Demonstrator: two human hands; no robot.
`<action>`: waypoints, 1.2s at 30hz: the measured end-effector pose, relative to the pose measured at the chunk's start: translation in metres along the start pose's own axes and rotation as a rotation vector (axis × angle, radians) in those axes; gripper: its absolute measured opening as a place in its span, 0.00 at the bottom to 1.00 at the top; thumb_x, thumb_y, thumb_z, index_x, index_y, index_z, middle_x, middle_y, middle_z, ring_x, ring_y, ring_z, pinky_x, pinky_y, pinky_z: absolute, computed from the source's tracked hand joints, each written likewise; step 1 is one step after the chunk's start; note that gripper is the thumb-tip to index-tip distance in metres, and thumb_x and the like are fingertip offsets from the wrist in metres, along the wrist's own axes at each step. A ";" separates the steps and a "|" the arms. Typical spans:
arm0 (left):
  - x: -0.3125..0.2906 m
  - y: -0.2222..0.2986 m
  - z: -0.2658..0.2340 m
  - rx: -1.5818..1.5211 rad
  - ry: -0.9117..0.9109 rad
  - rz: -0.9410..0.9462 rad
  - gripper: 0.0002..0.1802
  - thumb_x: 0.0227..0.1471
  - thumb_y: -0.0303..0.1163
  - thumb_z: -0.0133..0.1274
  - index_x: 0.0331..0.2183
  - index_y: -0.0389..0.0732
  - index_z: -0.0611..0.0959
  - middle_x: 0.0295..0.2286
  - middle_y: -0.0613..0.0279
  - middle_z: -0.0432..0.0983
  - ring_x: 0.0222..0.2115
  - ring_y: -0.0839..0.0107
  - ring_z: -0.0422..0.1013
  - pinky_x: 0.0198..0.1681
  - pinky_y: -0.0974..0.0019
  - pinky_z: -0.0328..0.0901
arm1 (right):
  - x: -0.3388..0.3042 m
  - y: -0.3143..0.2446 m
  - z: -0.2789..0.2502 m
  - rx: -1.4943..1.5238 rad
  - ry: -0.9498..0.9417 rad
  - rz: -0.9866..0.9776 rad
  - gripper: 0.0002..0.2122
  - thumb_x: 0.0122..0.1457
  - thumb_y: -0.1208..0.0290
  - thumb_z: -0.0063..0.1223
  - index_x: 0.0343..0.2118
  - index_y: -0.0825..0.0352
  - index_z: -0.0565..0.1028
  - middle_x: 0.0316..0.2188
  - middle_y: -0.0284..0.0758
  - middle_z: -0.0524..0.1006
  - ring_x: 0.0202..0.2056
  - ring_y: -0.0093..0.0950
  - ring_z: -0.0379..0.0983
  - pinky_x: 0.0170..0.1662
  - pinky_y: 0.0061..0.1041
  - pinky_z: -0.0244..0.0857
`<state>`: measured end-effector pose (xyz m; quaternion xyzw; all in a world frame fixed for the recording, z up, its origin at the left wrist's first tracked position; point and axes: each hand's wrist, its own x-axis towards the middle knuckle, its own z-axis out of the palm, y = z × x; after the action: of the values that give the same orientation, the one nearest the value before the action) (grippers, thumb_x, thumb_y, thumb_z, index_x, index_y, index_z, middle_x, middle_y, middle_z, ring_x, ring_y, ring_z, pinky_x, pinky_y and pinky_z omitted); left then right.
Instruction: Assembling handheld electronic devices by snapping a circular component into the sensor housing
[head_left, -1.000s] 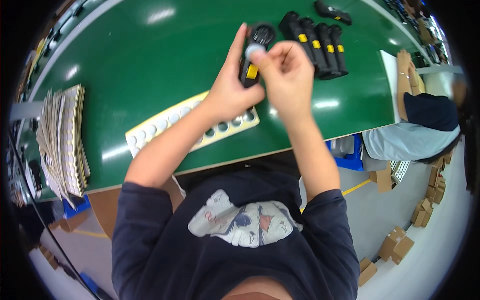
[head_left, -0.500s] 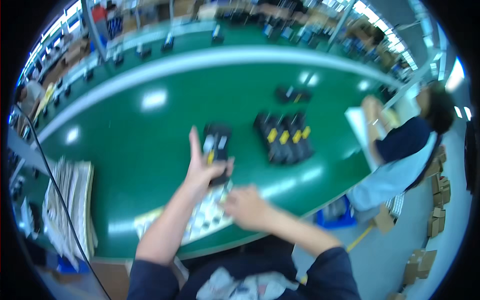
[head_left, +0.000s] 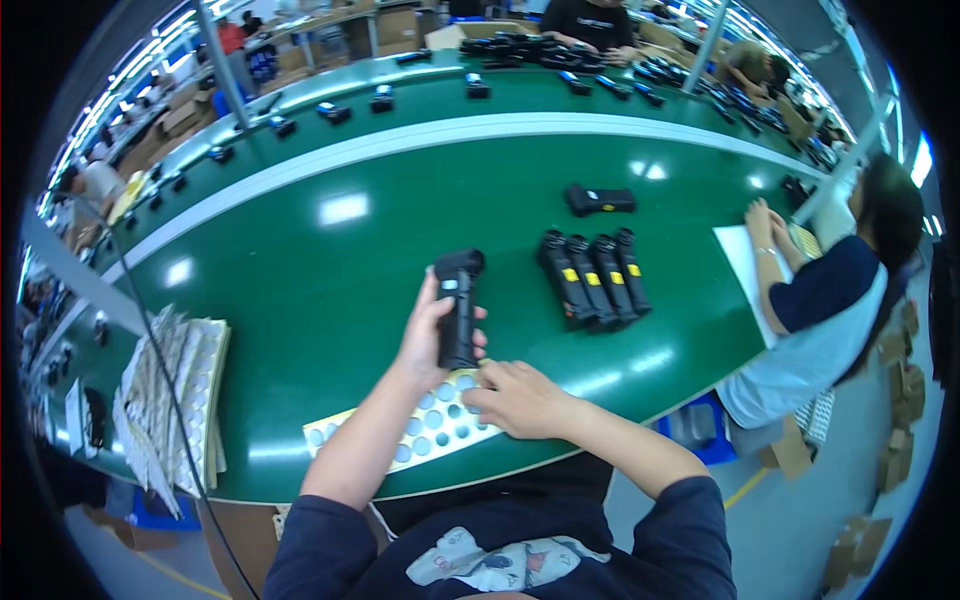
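The left hand (head_left: pixel 424 335) has its grip closed around a device (head_left: pixel 458 312), held over the table (head_left: pixel 330 300) beyond the sheet (head_left: pixel 345 415); the right hand (head_left: pixel 522 400) is bent at the sheet's right end, and I cannot tell whether its grip holds any of the discs (head_left: pixel 413 427); a disc could bend if it is pulled hastily; the device could slip if the left grip loosens.
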<state>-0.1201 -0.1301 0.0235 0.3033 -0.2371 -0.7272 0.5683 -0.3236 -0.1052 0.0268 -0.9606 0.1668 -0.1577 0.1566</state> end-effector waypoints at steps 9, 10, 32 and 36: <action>-0.014 -0.006 0.007 -0.004 0.049 -0.056 0.35 0.66 0.43 0.42 0.69 0.64 0.49 0.34 0.53 0.76 0.21 0.61 0.77 0.21 0.59 0.74 | -0.014 -0.004 -0.002 0.939 0.695 0.467 0.09 0.55 0.78 0.66 0.30 0.64 0.72 0.29 0.25 0.71 0.29 0.19 0.67 0.34 0.21 0.64; -0.016 -0.003 0.011 -0.002 0.032 -0.031 0.35 0.65 0.43 0.43 0.68 0.63 0.50 0.34 0.53 0.76 0.21 0.61 0.77 0.20 0.59 0.74 | -0.006 -0.004 -0.012 1.032 0.809 0.477 0.10 0.55 0.80 0.66 0.31 0.64 0.72 0.29 0.24 0.71 0.30 0.17 0.67 0.35 0.19 0.63; -0.032 -0.013 0.017 -0.005 -0.007 -0.113 0.40 0.61 0.43 0.50 0.68 0.61 0.50 0.29 0.52 0.74 0.14 0.63 0.74 0.14 0.63 0.74 | 0.044 0.000 -0.015 1.340 0.863 0.656 0.09 0.59 0.74 0.65 0.33 0.66 0.72 0.24 0.31 0.77 0.20 0.16 0.72 0.23 0.18 0.67; -0.026 -0.014 0.033 0.024 -0.055 -0.061 0.36 0.65 0.40 0.43 0.68 0.52 0.49 0.28 0.53 0.73 0.15 0.66 0.74 0.14 0.67 0.74 | 0.036 0.002 -0.034 1.399 0.800 0.654 0.08 0.62 0.71 0.63 0.32 0.69 0.75 0.23 0.29 0.77 0.22 0.15 0.72 0.25 0.16 0.66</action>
<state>-0.1483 -0.1011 0.0416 0.2971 -0.2516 -0.7495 0.5354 -0.3036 -0.1291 0.0659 -0.4200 0.3416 -0.4970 0.6781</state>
